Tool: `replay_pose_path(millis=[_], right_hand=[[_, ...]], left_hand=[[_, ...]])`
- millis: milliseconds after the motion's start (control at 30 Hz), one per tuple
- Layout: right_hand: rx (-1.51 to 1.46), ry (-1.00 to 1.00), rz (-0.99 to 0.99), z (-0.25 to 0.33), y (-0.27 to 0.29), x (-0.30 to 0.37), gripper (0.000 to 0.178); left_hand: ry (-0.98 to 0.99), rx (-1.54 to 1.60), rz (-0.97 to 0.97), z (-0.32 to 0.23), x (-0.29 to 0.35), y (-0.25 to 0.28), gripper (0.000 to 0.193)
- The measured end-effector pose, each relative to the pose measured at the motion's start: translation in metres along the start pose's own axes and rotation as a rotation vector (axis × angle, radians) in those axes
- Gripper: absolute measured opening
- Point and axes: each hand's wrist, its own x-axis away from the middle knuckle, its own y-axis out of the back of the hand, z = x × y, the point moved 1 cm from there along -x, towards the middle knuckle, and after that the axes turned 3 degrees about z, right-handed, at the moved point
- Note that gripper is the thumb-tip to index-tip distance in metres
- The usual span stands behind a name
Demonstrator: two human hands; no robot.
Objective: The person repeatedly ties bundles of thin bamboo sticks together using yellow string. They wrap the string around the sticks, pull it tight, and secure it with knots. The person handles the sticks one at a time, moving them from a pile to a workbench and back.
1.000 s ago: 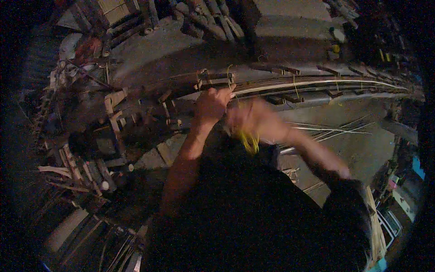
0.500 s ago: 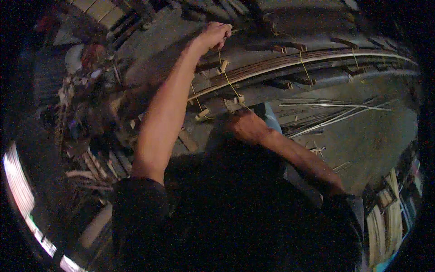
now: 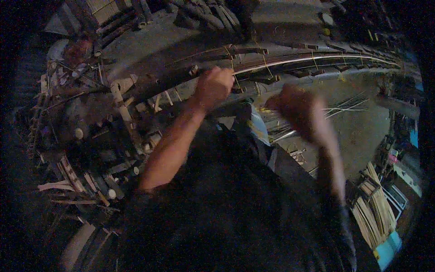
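Evidently the work centres on the bundle of long thin strips (image 3: 294, 60), which bows away to the right with one pale strip bright along it. Yellow ties (image 3: 268, 66) cross the bundle at intervals, and wooden pegs (image 3: 269, 80) jut out along its near side. The left hand (image 3: 215, 85) is at the bundle's left part, its fingers curled in toward the palm; whether they pinch a tie, a strip or nothing, I cannot tell. The right hand (image 3: 301, 106) is blurred, on the near side of the bundle and apart from it, its fingers seemingly bent; something yellowish shows by their tips, but a firm hold on it cannot be made out. Loose pale strips (image 3: 342, 109) lie across one another on the floor (image 3: 358, 129), nearer the person than the bundle, and a stack of flat slats (image 3: 367, 213) is well apart from it, farther toward the person. The step in hand looks like handling cord around the bundle's left part; the next move probably calls for the left fingers to steady that spot while the right ones manage any slack.
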Motion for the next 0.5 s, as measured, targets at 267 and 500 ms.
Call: replay_pose_path(millis=[267, 500], right_hand=[[1.203, 0.464, -0.271, 0.032, 0.055, -0.253, 0.026], [0.170, -0.170, -0.352, -0.122, -0.011, -0.232, 0.026]], left_hand=[[-0.004, -0.072, -0.216, 0.009, -0.006, -0.022, 0.014], [0.115, -0.120, -0.086, 0.005, -0.024, -0.021, 0.017]])
